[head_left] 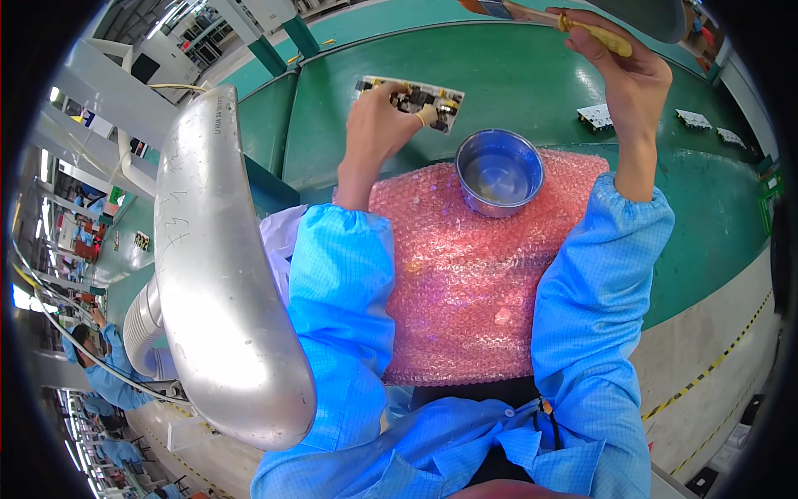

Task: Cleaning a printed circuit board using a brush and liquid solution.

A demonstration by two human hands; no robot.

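My left hand (376,137) is closed on the edge of a circuit board (449,101) crowded with black, yellow and white parts. A yellow cover sits on a fingertip of that hand. Up at the top right, my right hand (632,79) grips a brush (532,14) by its pale handle, its head pointing left. Something yellow and wrinkled shows by the handle among those fingers. Between and below the hands stands a round metal bowl (532,196) with clear liquid in it. Pink bubble wrap (465,308) lies beneath the bowl.
A large silver metal hood (224,291) rises close by my left arm. On the green surface (324,125) at the right lie several more boards, one of them a white-topped board (595,116). A dark rounded object (644,15) overhangs the top right. Another person in blue (116,366) sits far left.
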